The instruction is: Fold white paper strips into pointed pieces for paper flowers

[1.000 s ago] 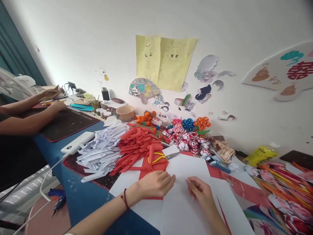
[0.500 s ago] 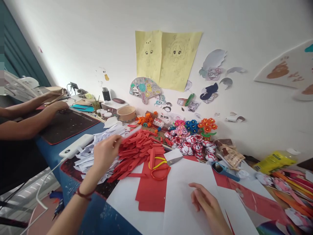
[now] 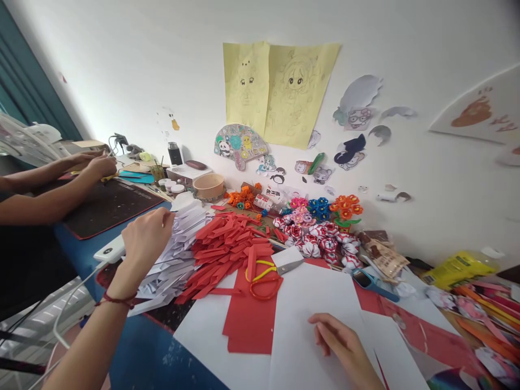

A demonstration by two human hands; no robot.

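Note:
My left hand (image 3: 147,241) hovers over the left side of a pile of folded white paper strips (image 3: 179,260). Its fingers are curled together, and I cannot make out anything between them. To the right of that pile lies a heap of folded red paper strips (image 3: 227,249). My right hand (image 3: 337,338) rests over a white paper sheet (image 3: 309,303), loosely bent, its fingers somewhat apart and holding nothing. Between the hands, scissors (image 3: 266,279) with yellow and red handles lie on red paper (image 3: 249,325) and the white sheet's edge.
At the left, another person's hands (image 3: 95,162) work above a dark mat (image 3: 114,208). A white power bank (image 3: 109,250) with a cable lies by my left wrist. Red-and-white paper flowers (image 3: 320,238), a beige bowl (image 3: 209,185) and a yellow pouch (image 3: 461,266) line the back.
My left hand has moved left from beside the red strips to above the white pile; the white strip seen in it no longer shows. My right hand has barely moved.

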